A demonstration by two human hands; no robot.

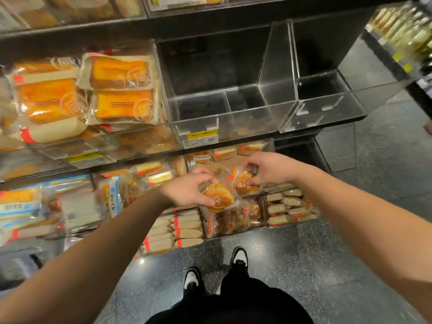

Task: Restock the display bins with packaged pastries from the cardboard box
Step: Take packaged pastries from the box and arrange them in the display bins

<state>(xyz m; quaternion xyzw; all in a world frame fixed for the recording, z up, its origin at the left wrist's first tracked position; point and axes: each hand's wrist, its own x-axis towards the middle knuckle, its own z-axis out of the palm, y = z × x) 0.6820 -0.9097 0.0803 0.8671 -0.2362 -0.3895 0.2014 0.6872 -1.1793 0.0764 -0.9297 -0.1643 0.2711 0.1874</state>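
My left hand point(187, 190) grips a clear-wrapped round golden pastry point(218, 198) above a low display bin point(233, 220) that holds several similar brown buns. My right hand point(268, 168) pinches a second wrapped pastry point(244, 182) just to the right of the first one and slightly higher. Both packets are held over the bottom shelf row. Above them stands a clear acrylic bin point(222, 113) with two front compartments and nothing in it. No cardboard box is in view.
Another bare clear bin point(327, 106) sits at the right of the middle shelf. Orange cake packs point(121, 90) fill the bin to the left. Low bins hold white sandwich cakes point(177, 230) and small cakes point(289, 206). My shoes point(238, 256) stand on speckled floor.
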